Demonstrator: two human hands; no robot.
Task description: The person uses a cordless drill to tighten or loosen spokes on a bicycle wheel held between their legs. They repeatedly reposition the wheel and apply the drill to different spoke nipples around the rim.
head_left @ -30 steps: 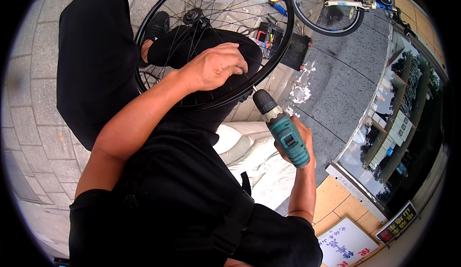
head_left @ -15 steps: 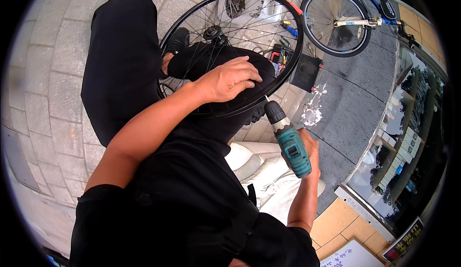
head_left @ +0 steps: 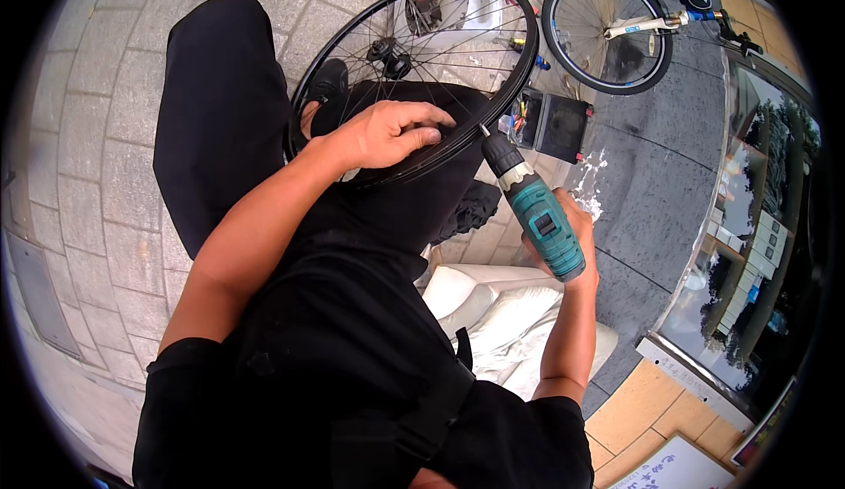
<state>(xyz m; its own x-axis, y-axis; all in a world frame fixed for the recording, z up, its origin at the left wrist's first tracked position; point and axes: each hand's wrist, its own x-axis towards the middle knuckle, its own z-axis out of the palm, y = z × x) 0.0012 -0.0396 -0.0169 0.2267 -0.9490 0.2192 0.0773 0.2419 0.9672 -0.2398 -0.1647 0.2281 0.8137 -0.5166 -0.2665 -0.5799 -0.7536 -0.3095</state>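
Observation:
My right hand (head_left: 576, 229) is wrapped round the grip of a teal and black cordless drill (head_left: 543, 225). The drill's bit (head_left: 485, 130) points at the outer side of a black bicycle wheel rim (head_left: 509, 93) and seems to touch it. Tilted across my lap, the spoked wheel has its dark hub (head_left: 387, 58) on the far side. My left hand (head_left: 392, 132) lies over the spokes just inside the near rim, fingers stretched out and thumb apart from them. Whether its fingertips touch a spoke or the rim is hard to see.
Beyond the wheel is a white bin (head_left: 484, 14) with dark parts. An open black toolbox (head_left: 563, 128) lies to its right. Another bicycle wheel (head_left: 607, 31) with a white fork stands at the far right. White cloth (head_left: 502, 308) covers something beside me; a glass front (head_left: 748, 234) runs along the right.
The drill and my right hand have moved up and slightly right in view. My left hand has shifted left and up along the rim, its fingers more bent. The view has shifted a little.

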